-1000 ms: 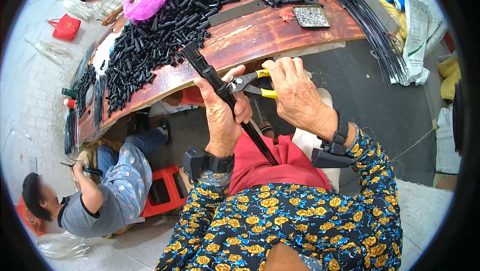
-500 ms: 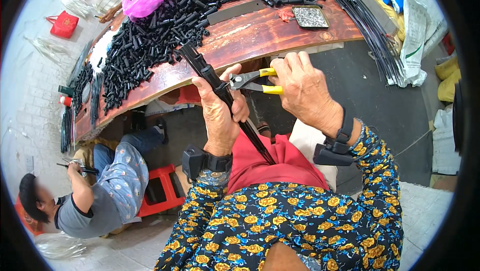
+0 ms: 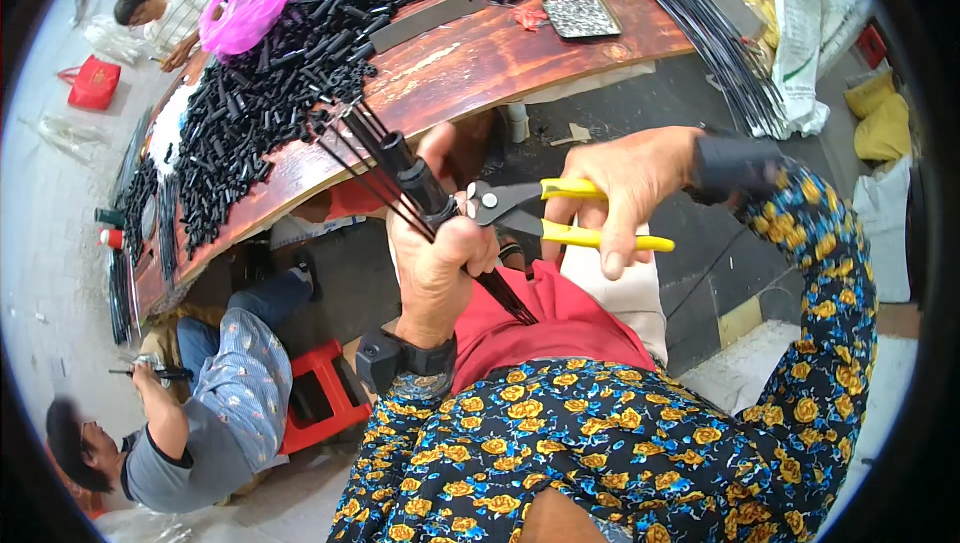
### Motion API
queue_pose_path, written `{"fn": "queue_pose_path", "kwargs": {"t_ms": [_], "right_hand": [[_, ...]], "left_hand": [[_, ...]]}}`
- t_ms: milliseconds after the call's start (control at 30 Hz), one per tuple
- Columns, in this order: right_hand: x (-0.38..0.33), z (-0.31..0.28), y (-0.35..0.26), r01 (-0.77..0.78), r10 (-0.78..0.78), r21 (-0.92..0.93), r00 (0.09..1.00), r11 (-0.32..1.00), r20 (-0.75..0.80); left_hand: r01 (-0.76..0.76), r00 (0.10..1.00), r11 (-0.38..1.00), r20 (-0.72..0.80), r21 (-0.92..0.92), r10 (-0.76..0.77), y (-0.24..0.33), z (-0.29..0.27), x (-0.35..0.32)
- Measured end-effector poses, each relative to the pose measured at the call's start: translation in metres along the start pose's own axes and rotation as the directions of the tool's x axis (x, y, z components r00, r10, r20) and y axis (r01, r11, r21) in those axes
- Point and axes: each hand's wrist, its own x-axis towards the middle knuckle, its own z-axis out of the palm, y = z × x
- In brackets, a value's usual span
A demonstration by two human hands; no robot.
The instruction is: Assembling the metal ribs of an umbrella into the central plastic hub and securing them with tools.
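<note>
My left hand (image 3: 435, 268) is wrapped round a black umbrella frame (image 3: 425, 191), a shaft with a tubular collar and thin ribs. Its upper end tilts up toward the bench, where several ribs fan out. The lower end lies against the red cloth on my lap. In my right hand (image 3: 625, 193) is a pair of end-cutting nippers (image 3: 487, 200) with yellow handles spread apart. The nippers' head sits at the collar, by my left fingers; what lies between the jaws is too small to make out.
The wooden bench (image 3: 480, 68) bears a heap of black tubular parts (image 3: 270, 73), a pink plastic bag (image 3: 255, 8), a tray of small pieces (image 3: 582, 16) and long black rods (image 3: 690, 28). At the left a co-worker (image 3: 190, 443) sits near a red stool (image 3: 320, 393).
The nippers' handles are spread wider, and my right hand has turned, its forearm swinging outward. At the top of the frame, ribs have fanned away from the shaft. The whole view has shifted slightly.
</note>
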Motion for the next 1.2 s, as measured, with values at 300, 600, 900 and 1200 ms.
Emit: {"fn": "queue_pose_path", "kwargs": {"t_ms": [300, 600, 900, 1200], "right_hand": [[0.001, 0.04, -0.007, -0.453, -0.795, -0.882, 0.484, 0.129, -0.365], [0.01, 0.019, 0.004, 0.009, -0.015, -0.089, 0.998, 0.996, -0.065], [0.001, 0.031, 0.0, 0.018, -0.595, -0.838, 0.712, 0.545, -0.372], [-0.008, 0.043, -0.011, -0.268, -0.698, -0.923, 0.603, 0.278, -0.385]], "left_hand": [[0.056, 0.997, 0.998, -0.05, -0.018, -0.056, 0.001, -0.011, 0.002], [0.086, 0.996, 0.988, 0.05, -0.126, -0.08, 0.0, -0.013, -0.005], [0.013, 1.0, 1.0, 0.003, 0.014, -0.013, 0.003, -0.01, -0.004], [0.079, 0.997, 0.992, 0.007, -0.098, -0.079, 0.004, -0.013, 0.0]]}}
